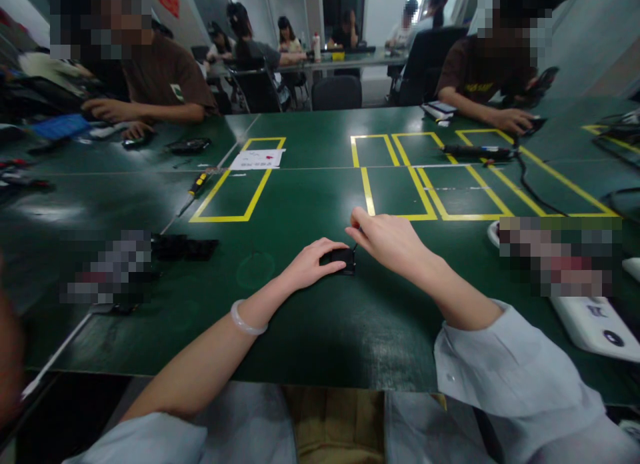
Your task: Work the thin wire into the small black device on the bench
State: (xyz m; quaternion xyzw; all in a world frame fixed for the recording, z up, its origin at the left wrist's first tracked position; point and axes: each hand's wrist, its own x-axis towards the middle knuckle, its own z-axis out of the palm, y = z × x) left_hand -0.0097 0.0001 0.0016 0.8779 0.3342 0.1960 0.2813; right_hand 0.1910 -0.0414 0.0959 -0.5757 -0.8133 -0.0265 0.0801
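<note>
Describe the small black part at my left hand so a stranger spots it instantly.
On the green table, find the left hand wearing a pale bracelet. The small black part sits between its thumb and fingers; unlike the black pieces farther left, it's held.

A glossy green surface (310,357) is stretching from six o'clock toward twelve, where a low black chair (337,93) is standing beyond its edge. Dark chairs are sitting at eleven (253,84) and one o'clock (430,57), and a long far table (360,61) is running across twelve. A pale grey wall (595,51) is rising at two o'clock, red paper (169,0) is hanging at eleven, and whitish light is glaring at one.
</note>
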